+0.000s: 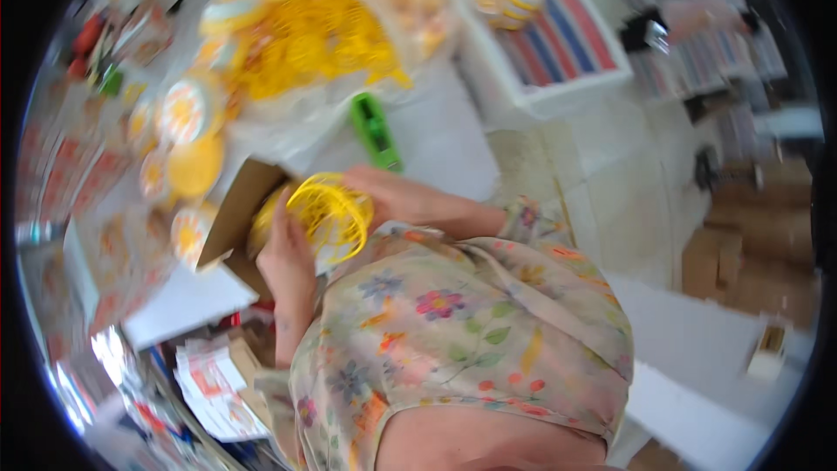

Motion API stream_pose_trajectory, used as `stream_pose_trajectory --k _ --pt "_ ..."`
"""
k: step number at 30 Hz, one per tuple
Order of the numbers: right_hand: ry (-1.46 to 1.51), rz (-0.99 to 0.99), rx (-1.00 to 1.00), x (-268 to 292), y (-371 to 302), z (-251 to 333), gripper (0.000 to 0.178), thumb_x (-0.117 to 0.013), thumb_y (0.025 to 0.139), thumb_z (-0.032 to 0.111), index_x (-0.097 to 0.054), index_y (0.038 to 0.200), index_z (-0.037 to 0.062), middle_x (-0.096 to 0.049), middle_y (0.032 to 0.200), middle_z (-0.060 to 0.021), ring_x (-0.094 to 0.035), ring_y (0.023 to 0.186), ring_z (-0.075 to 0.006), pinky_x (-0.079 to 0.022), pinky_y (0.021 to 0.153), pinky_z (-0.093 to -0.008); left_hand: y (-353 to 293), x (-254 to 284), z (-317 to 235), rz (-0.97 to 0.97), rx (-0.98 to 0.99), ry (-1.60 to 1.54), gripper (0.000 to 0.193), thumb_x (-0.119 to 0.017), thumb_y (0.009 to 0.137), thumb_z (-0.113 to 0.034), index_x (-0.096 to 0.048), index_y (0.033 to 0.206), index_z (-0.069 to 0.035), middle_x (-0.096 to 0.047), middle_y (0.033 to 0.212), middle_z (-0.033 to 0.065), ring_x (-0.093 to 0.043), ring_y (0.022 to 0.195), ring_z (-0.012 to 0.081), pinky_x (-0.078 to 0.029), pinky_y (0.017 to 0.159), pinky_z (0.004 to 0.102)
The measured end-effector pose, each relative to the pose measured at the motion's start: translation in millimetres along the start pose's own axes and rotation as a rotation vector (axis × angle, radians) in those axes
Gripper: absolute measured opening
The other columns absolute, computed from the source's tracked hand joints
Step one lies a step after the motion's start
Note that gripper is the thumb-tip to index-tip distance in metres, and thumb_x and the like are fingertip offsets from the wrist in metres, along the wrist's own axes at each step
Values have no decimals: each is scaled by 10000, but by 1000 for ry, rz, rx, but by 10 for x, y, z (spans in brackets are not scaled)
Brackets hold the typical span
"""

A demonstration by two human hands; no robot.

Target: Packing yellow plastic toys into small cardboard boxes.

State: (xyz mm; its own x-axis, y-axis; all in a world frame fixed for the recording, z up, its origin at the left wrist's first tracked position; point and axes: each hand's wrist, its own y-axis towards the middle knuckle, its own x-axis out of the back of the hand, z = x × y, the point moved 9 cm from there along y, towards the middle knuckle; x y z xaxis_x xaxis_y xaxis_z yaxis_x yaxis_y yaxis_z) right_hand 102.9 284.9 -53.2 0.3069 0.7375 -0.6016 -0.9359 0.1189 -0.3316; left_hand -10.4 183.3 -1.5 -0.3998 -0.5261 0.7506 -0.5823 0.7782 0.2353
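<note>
basket (338, 209) is held between curled left hand (289, 253) and right hand (390, 196).

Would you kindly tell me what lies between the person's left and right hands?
In the head view, a yellow openwork basket lies between the left hand and the right hand.

Noted white table (453, 135), partly bare right of centre. Logged toward far side: heap of yellow mesh pcs (309, 44) w/ clear plastic sheeting (283, 118) at near edge. Spotted green handheld tool (376, 133), nr heap. Saw several round containers (186, 111), white/yellow w/ orange print, clustered L.
</note>
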Motion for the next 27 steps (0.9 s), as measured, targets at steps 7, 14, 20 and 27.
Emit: stream_pose_trajectory --k 7,14,20,27 --pt "-1 2 8 75 168 -380 430 -508 1006 409 -429 1247 62 -533 1250 -115 -589 1153 -238 -569 848 -392 -94 75 188 -62 105 18 308 -545 967 -135 -566 1273 -105 -590 631 185 -588 531 343 -460 490 443" --pt "-788 73 517 -549 236 306 776 -760 819 386 -347 1370 26 -467 1313 -170 -523 1211 -285 -503 948 -416 -394 -198 712 45 454 -617 294 -479 1026 -180 -561 1266 -31 -631 764 52 -568 635 148 -480 613 313" --pt "-973 229 947 -893 442 458 918 -891 650 372 -426 1382 74 -398 1407 -191 -416 1319 -349 -379 1071 -477 -304 -52 700 -66 380 -826 326 -465 1043 -192 -555 1273 21 -595 904 -4 -510 793 53 -440 700 211" --pt "-1534 -43 746 -877 791 292 809 -870 638 331 -513 1340 144 -467 1344 -196 -411 1301 -370 -289 1121 -536 -637 871 1273 -528 296 -325 308 -476 1029 -115 -542 1311 -12 -650 1093 68 -604 994 137 -469 881 278"
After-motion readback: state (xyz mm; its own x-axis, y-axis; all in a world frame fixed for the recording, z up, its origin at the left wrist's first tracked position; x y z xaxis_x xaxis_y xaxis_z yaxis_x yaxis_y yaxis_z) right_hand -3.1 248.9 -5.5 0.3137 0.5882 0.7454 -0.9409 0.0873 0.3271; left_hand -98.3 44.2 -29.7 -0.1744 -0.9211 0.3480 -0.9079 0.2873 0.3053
